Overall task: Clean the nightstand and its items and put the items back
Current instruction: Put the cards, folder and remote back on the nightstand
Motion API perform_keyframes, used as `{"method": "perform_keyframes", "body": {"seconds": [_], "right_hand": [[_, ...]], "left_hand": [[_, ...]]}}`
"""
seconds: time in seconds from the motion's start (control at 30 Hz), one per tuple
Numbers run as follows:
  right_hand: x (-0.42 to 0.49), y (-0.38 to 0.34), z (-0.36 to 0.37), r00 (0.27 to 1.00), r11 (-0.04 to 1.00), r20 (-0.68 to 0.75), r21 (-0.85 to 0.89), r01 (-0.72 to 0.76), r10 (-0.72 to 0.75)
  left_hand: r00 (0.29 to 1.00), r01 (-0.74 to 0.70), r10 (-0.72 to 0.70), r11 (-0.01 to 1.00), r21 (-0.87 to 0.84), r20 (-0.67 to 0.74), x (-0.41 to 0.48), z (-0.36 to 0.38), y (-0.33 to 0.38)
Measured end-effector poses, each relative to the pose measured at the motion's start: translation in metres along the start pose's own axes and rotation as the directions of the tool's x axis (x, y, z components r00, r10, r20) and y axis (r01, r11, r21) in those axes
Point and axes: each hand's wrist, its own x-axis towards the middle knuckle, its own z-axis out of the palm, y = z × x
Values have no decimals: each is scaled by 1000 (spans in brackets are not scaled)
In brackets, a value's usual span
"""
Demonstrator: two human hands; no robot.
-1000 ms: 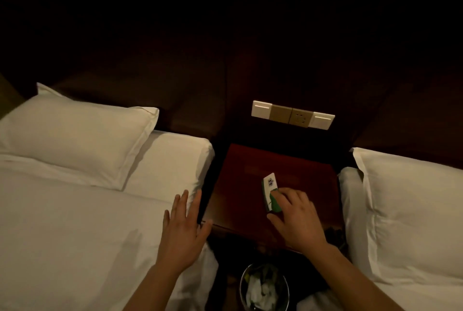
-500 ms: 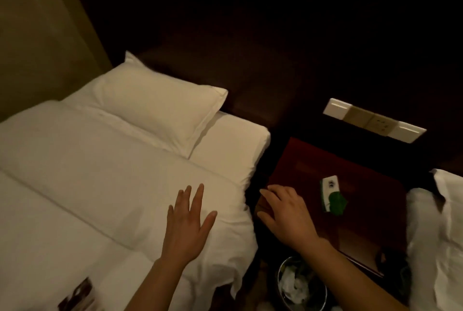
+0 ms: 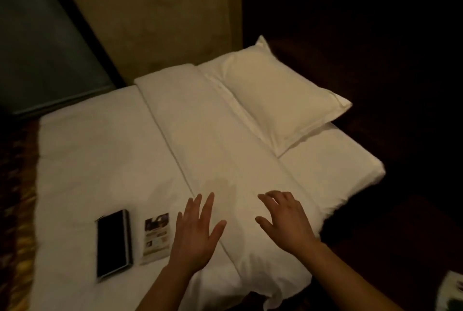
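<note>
Nightstand items first: two of them are lying on the bed, not on the nightstand, which isn't in view at all right now. There's a flat black folder-looking thing and, just beside it on its right, a small printed card or leaflet. Too dim to read anything on it. They're lined up side by side near the foot-side edge of the duvet, apart from each other, and my guess is they got parked there so the surface could be wiped without stuff in the way. A bed's a sensible holding spot: soft, close by, nothing rolls off.

Both hands are empty. The left hand is palm down with fingers spread, hanging over the duvet fold just right of the leaflet; can't tell if it's actually touching the fabric. The right hand is also spread and loose, fingers slightly curled, over the duvet nearer the bed's corner. Nothing pinched in either.

The pillow sits up by the headboard, well away from all this.

I'd say the next grab is the leaflet, since the left hand is basically next to it. It's thin and flat on soft bedding, so it'll probably need a fingernail under the edge.
</note>
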Motion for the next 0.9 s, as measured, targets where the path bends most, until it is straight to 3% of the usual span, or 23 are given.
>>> {"method": "perform_keyframes", "body": {"seconds": [0.2,0.4,0.7,0.9], "right_hand": [[49,-63,23,971,975,91,30,220,-221],[81,-132,63,940,956,179,103,274,-289],[122,-251,168,906,980,398,182,74,-142],[148,-288,227,857,964,514,207,-168,39]], "left_hand": [[982,176,-179,983,-53,-58,-14,-15,-54],[949,292,-304,947,-132,-84,-25,-23,-128],[880,472,-466,832,-291,95,-7,-24,-293],[852,523,-489,774,-358,188,20,-7,-359]]}}
